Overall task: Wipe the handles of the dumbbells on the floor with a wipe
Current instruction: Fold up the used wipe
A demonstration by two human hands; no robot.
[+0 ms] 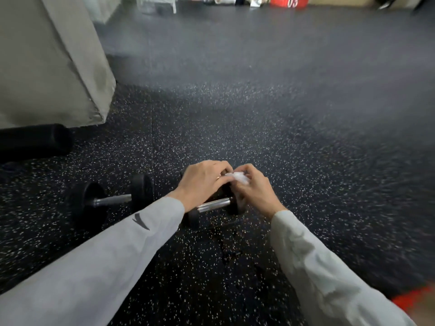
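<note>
Two black dumbbells with chrome handles lie on the speckled rubber floor. The left dumbbell point(110, 200) lies free, its handle bare. The right dumbbell point(213, 205) sits under my hands, with part of its handle showing below them. A crumpled white wipe point(237, 177) sits between my two hands above that dumbbell. My left hand point(203, 182) has its fingers curled at the wipe's left edge. My right hand point(255, 191) pinches the wipe from the right. The far end of the right dumbbell is hidden behind my hands.
A grey cloth-covered object point(47, 67) stands at the left, with a black foam roller point(35, 142) at its foot. A red box point(289, 1) and other clutter line the far wall. A red blur point(414, 300) shows at the lower right.
</note>
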